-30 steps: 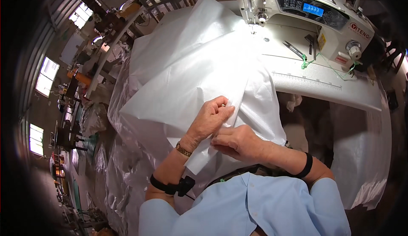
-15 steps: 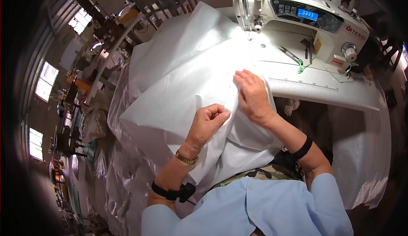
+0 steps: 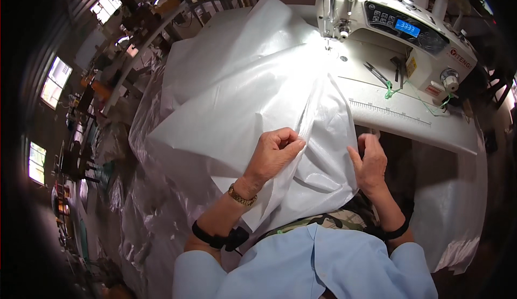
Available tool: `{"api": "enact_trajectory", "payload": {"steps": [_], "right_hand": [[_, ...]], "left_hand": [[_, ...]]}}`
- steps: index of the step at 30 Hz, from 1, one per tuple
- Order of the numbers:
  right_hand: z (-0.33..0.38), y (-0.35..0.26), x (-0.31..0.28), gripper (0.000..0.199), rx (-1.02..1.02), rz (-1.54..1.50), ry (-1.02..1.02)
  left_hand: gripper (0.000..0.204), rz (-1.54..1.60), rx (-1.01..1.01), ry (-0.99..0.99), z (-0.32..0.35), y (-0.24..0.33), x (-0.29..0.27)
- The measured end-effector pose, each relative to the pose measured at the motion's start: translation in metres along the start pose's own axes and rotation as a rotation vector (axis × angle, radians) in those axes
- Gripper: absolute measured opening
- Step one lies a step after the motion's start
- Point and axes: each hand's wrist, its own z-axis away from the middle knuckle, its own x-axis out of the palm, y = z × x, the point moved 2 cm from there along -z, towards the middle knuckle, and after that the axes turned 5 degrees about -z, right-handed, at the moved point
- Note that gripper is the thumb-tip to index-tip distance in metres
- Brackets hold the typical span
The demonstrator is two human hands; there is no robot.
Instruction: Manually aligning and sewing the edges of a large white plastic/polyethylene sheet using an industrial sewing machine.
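A large sheet of white woven fabric [image 3: 242,100] lies across the sewing table and hangs over my lap. My left hand [image 3: 272,156] is closed in a fist on a fold of this fabric near its middle seam. My right hand [image 3: 369,164] sits at the fabric's right hanging edge, by the table's front edge, fingers against the cloth; whether it grips it I cannot tell. A white sewing machine [image 3: 398,27] with a blue display stands at the far right, its needle [image 3: 329,40] just past the fabric's far end.
Small scissors [image 3: 377,74] and a green thread [image 3: 390,90] lie on the machine bed. More clear and white sheeting [image 3: 145,213] is heaped on the floor at my left. Workbenches [image 3: 134,40] and windows [image 3: 56,75] fill the far left.
My right hand has come down from the fabric on the table top to its hanging edge near the table's front. The left hand stays closed on the fold.
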Motion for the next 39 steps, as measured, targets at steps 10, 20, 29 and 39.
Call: {"api": "enact_trajectory", "payload": {"steps": [10,20,29,39], "right_hand": [[-0.016,-0.058,-0.012,0.014,0.076,-0.684,-0.464],[-0.015,-0.094,0.012,0.013,-0.167,-0.597,-0.611],[-0.001,-0.103,0.037,0.014,-0.609,-0.637,-0.534],[-0.042,-0.099,0.169,0.041,0.08,-0.957,-0.67]], "left_hand": [[0.012,-0.206,0.062,-0.03,0.0,0.014,0.003],[0.01,-0.236,0.147,-0.027,0.001,0.017,0.003],[0.008,-0.105,-0.082,-0.078,0.006,0.022,-0.011],[0.006,-0.916,0.298,-0.133,-0.019,0.137,-0.052]]}}
